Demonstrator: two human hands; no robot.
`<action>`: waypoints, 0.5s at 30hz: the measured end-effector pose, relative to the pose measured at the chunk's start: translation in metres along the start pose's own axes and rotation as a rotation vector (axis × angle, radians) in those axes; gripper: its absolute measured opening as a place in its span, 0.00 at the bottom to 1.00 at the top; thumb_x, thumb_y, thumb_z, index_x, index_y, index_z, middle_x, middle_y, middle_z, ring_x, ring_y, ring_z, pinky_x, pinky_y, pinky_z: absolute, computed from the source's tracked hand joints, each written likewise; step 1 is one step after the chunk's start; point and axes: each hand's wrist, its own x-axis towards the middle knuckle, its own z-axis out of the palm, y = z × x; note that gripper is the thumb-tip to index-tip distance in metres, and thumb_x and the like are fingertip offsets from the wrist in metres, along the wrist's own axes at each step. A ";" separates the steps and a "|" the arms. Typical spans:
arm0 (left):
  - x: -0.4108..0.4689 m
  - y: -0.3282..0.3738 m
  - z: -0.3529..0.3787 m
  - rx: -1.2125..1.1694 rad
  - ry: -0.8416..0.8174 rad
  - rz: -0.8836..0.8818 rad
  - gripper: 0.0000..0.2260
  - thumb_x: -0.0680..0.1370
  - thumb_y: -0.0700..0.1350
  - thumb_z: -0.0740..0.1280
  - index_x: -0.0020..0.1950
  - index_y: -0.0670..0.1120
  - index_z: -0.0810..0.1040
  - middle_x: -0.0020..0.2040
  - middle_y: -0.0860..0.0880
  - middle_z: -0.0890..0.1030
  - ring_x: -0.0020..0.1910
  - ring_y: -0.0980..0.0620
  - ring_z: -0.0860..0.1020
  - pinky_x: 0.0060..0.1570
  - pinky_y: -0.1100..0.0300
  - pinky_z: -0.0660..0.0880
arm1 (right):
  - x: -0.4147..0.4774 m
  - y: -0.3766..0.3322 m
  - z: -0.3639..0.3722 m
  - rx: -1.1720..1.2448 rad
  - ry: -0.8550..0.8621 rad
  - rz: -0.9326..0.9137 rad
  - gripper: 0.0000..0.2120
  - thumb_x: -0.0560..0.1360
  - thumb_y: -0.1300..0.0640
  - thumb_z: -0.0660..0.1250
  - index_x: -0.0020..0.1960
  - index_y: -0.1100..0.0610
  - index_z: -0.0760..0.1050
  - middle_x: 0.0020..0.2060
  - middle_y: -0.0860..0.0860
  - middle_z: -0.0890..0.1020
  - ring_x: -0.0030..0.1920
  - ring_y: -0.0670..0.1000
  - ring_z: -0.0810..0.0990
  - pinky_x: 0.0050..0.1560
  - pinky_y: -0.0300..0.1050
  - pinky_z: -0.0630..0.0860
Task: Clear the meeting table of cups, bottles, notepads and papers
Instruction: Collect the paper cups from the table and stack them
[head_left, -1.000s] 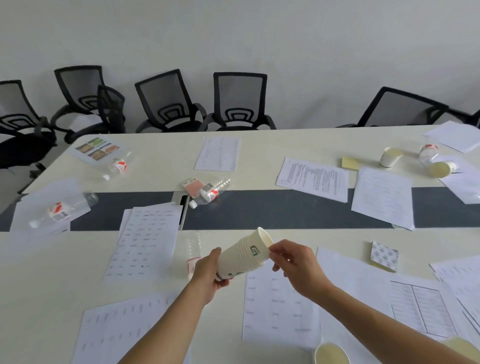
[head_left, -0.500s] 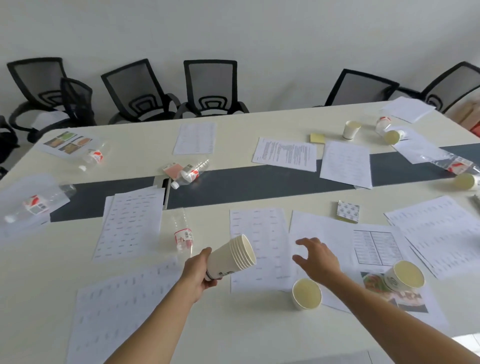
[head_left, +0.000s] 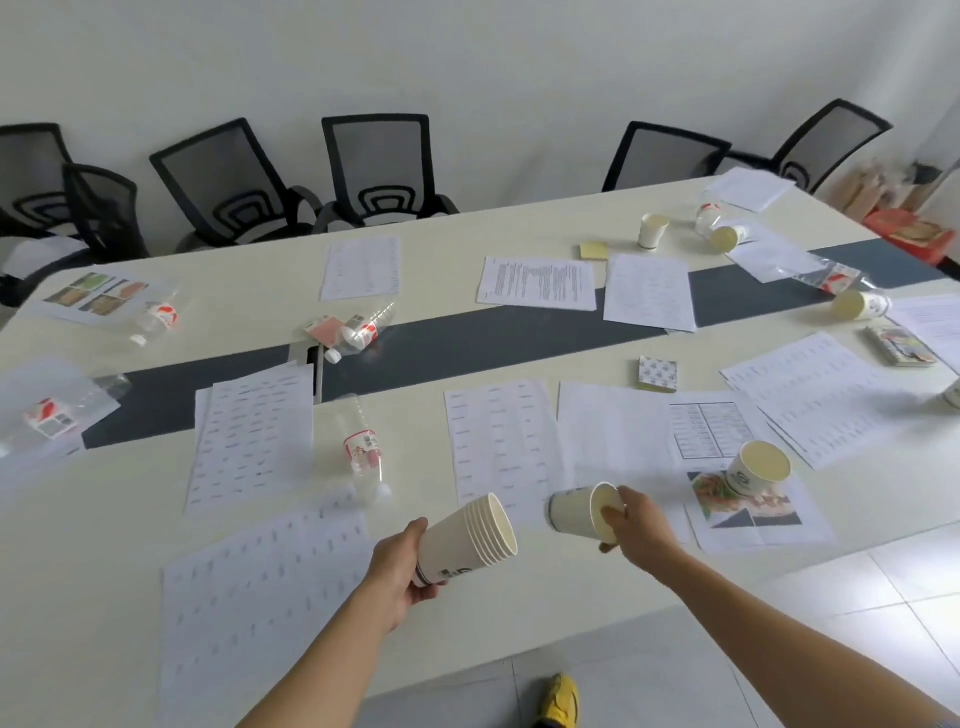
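Observation:
My left hand (head_left: 402, 569) grips a stack of nested paper cups (head_left: 467, 540), tilted with the rims pointing right. My right hand (head_left: 636, 525) holds a single paper cup (head_left: 576, 512) by its rim, tipped on its side just above the table, a short gap right of the stack. Another cup (head_left: 756, 467) stands upright on a photo sheet to the right. More cups (head_left: 652, 231) (head_left: 857, 305) sit at the far right. Clear plastic bottles (head_left: 363, 452) (head_left: 358, 332) (head_left: 156, 319) lie on their sides. Printed papers (head_left: 498, 447) cover much of the table (head_left: 467, 234).
Sticky-note pads (head_left: 594, 250) (head_left: 657, 373) and a small booklet (head_left: 901, 345) lie on the right half. Black mesh chairs (head_left: 379, 166) line the far side against the wall. The near table edge runs diagonally above a tiled floor, where a yellow shoe (head_left: 561, 699) shows.
My right hand reached down to the cup standing near the table edge, took it by the rim and tipped it sideways. The view swung right. The left hand still holds the stack.

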 end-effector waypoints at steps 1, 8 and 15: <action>-0.002 -0.001 0.006 0.008 -0.016 0.004 0.13 0.80 0.48 0.62 0.48 0.39 0.78 0.39 0.38 0.79 0.31 0.43 0.76 0.26 0.59 0.70 | -0.011 -0.005 -0.008 0.092 0.012 -0.026 0.07 0.80 0.59 0.59 0.54 0.59 0.74 0.40 0.57 0.83 0.30 0.52 0.84 0.27 0.40 0.67; -0.016 0.008 0.064 0.058 -0.149 0.056 0.13 0.80 0.48 0.62 0.50 0.39 0.78 0.39 0.39 0.79 0.31 0.44 0.75 0.27 0.59 0.70 | -0.062 -0.020 -0.064 0.220 -0.060 -0.158 0.15 0.76 0.68 0.55 0.54 0.60 0.78 0.29 0.52 0.80 0.26 0.48 0.75 0.24 0.36 0.63; -0.033 0.022 0.137 0.155 -0.261 0.117 0.13 0.79 0.49 0.62 0.49 0.39 0.78 0.38 0.40 0.79 0.30 0.44 0.75 0.28 0.59 0.69 | -0.061 0.017 -0.109 0.143 -0.043 -0.145 0.11 0.78 0.66 0.54 0.47 0.60 0.75 0.29 0.53 0.76 0.27 0.50 0.73 0.29 0.40 0.69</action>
